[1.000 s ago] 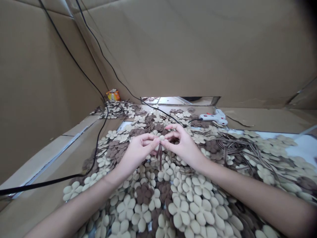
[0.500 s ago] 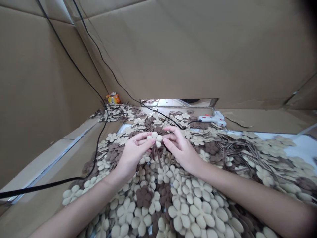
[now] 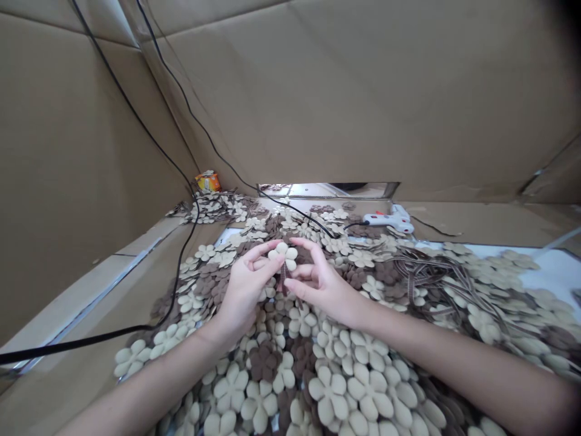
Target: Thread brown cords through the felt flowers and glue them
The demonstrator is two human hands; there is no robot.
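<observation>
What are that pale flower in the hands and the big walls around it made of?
The beige flower looks like matte felt or thin foam: soft, die-cut petals, no shine. The walls look like plain brown cardboard, with creases and seams showing.

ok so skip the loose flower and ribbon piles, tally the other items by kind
held flower: 1
glue gun: 1
orange pack: 1
black cables: 2
total: 5
</observation>
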